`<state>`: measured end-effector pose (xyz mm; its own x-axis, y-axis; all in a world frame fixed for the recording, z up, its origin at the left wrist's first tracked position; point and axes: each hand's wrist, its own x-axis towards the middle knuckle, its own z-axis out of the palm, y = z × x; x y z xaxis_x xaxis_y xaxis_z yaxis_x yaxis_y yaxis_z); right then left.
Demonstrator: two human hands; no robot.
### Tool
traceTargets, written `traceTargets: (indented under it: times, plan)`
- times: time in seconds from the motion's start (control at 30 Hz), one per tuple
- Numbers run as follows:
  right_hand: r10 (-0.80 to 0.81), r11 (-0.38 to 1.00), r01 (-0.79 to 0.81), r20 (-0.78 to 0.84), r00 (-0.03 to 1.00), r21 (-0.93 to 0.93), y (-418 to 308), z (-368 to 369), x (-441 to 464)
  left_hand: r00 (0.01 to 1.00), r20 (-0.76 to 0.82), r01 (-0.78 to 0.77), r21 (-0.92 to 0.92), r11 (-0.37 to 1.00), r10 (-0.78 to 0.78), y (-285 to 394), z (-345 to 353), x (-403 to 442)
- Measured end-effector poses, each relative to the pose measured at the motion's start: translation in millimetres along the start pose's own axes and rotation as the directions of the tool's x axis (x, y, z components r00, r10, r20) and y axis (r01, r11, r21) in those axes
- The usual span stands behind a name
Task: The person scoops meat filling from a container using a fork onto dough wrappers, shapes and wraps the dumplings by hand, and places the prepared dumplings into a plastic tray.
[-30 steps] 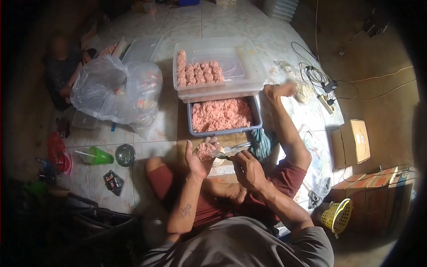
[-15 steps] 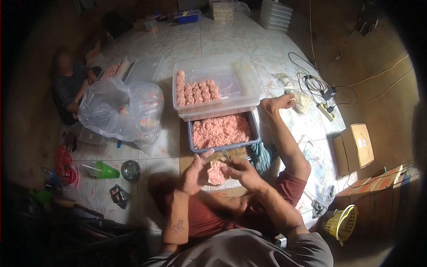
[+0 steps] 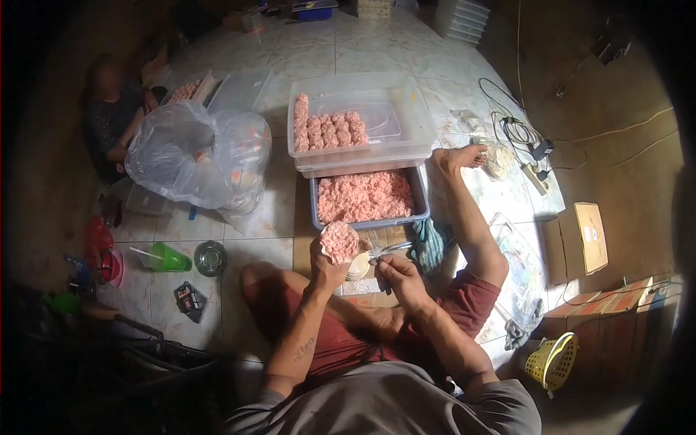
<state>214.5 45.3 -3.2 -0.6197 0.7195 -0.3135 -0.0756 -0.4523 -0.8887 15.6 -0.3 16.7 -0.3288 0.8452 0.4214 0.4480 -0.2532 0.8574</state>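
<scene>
My left hand point(image 3: 326, 270) cups a round pale dough wrapper topped with pink minced filling point(image 3: 339, 241). In my right hand point(image 3: 402, 281) is a thin flat-bladed spreading tool point(image 3: 375, 245), pointing up toward the filling; its exact kind is blurred. Between the hands lies a stack of round wrappers point(image 3: 359, 268), partly hidden. Just beyond stands a grey-blue tub point(image 3: 314, 212) of pink minced meat point(image 3: 366, 196). A clear plastic container point(image 3: 417, 134) rests behind it, with rows of filled dumplings point(image 3: 333, 132) on its left side.
A teal cloth point(image 3: 429, 243) lies right of the tub, near my bare foot point(image 3: 464, 158). To the left are a bulging plastic bag point(image 3: 174, 159), a green cup point(image 3: 172, 257) and a metal bowl point(image 3: 210, 258). Another person point(image 3: 116, 123) sits at far left. Cables point(image 3: 511, 130) lie right.
My right hand has come off the filled wrapper and moved right, with the flat tool in it. My left hand now holds the wrapper alone, filling facing up, slightly higher.
</scene>
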Motion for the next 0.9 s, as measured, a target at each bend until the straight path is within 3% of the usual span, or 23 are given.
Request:
traceTargets:
  times: [0.07,0.1,0.13,0.2,0.23,0.27,0.33,0.37,0.4,0.47,0.5,0.53,0.57,0.6,0.63,0.67,0.73,0.77,0.8,0.87,0.9]
  plan:
    - [-0.16,0.98,0.166,0.068,0.985,-0.111,9,-4,7,0.999,-0.018,-0.033,0.112,0.993,0.035,-17,10,-6]
    - [-0.391,0.725,0.406,0.153,0.908,-0.556,-16,4,3,0.987,0.052,0.151,0.044,0.988,-0.153,18,5,0]
    - [-0.389,0.727,0.402,0.15,0.909,-0.556,-31,5,4,0.986,0.055,0.154,0.043,0.987,-0.156,8,6,-3]
    - [-0.542,0.439,0.511,0.236,0.807,-0.739,-47,-1,5,0.998,-0.02,0.068,0.204,0.977,-0.065,2,4,-3]
    - [-0.548,0.427,0.483,0.207,0.811,-0.764,-48,-4,6,0.994,-0.036,0.111,0.195,0.974,-0.106,1,5,-4]
    - [-0.544,0.426,0.486,0.213,0.812,-0.763,-46,-7,6,0.993,-0.042,0.115,0.196,0.974,-0.109,-5,0,-1]
    - [-0.276,0.709,0.233,0.042,0.96,-0.666,-38,-12,0,0.989,0.04,-0.147,0.183,0.972,0.142,-27,-10,-3]
    - [-0.2,0.835,0.206,0.067,0.978,-0.51,-23,-16,0,0.992,-0.061,-0.098,0.196,0.976,0.111,-52,0,-12]
    - [-0.075,0.962,0.092,0.075,0.994,-0.257,-12,-14,-3,0.992,-0.061,-0.096,0.196,0.976,0.11,-43,2,-9]
    - [-0.097,0.979,0.117,0.125,0.987,-0.168,4,-5,-10,0.974,-0.224,-0.006,-0.105,0.994,-0.018,-22,6,-3]
    - [-0.084,0.991,0.095,0.113,0.99,-0.092,12,2,-8,0.985,-0.167,-0.038,0.023,0.999,0.041,-16,6,-2]
    - [-0.085,0.992,0.094,0.103,0.991,-0.087,17,5,-5,0.995,-0.044,-0.09,-0.069,0.994,0.087,-10,8,-5]
    - [-0.32,0.875,0.342,0.12,0.94,-0.342,13,11,-2,0.999,0.015,-0.038,-0.026,0.999,0.038,-14,13,-10]
    - [-0.517,0.636,0.53,0.2,0.832,-0.561,0,18,0,0.997,0.07,0.012,0.021,1.0,-0.013,-15,16,-12]
    - [-0.373,0.558,0.336,0.132,0.918,-0.759,-20,17,-6,0.997,0.074,0.012,0.019,1.0,-0.013,-18,16,-14]
    - [-0.372,0.557,0.335,0.133,0.919,-0.76,-17,9,-5,0.998,-0.028,0.062,0.013,0.998,-0.062,-17,12,-13]
    - [-0.517,0.627,0.417,0.048,0.855,-0.658,-3,-10,2,0.978,-0.168,0.12,-0.056,0.991,-0.128,6,1,-2]
    - [-0.386,0.829,0.317,-0.063,0.92,-0.461,3,-12,3,0.978,-0.184,0.087,-0.064,0.994,-0.097,4,-1,-2]
    - [-0.38,0.83,0.313,-0.056,0.923,-0.462,7,-17,1,0.977,-0.196,0.071,-0.068,0.995,-0.083,3,-2,-2]
    - [-0.092,0.948,0.114,0.088,0.992,-0.298,6,-23,-3,0.977,-0.204,0.028,-0.151,0.988,-0.059,0,-2,-1]
    - [-0.037,0.955,0.069,0.115,0.993,-0.287,8,-19,-6,0.979,-0.198,0.002,-0.231,0.973,-0.049,-2,0,0]
